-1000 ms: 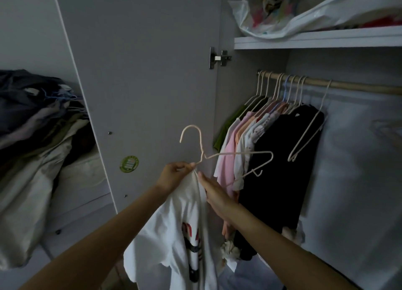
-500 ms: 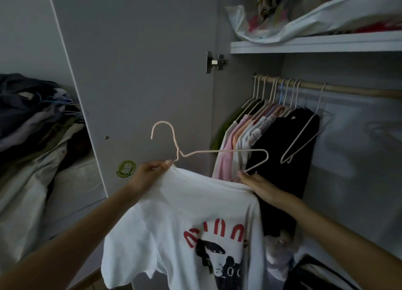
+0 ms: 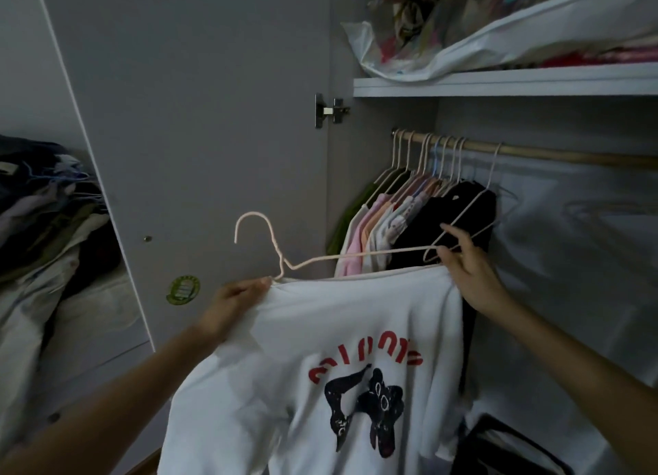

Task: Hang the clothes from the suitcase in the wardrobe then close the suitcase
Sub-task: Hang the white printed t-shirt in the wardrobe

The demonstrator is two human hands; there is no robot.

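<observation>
Two hands, left hand (image 3: pixel 233 302) pinching white printed T-shirt (image 3: pixel 320 367), right hand (image 3: pixel 470 271) gripping pale hanger (image 3: pixel 356 257)

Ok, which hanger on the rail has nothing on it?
The rightmost hanger, hooked on the rail apart from the bunch: it's bare wire against the black garment; the others carry clothes.

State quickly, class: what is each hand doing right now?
Left hand: pinches the white T-shirt at the hanger neck.
Right hand: grips the hanger's end.

Left hand (image 3: pixel 236 302) and right hand (image 3: pixel 470 268) raised, fingers pinching.
</observation>
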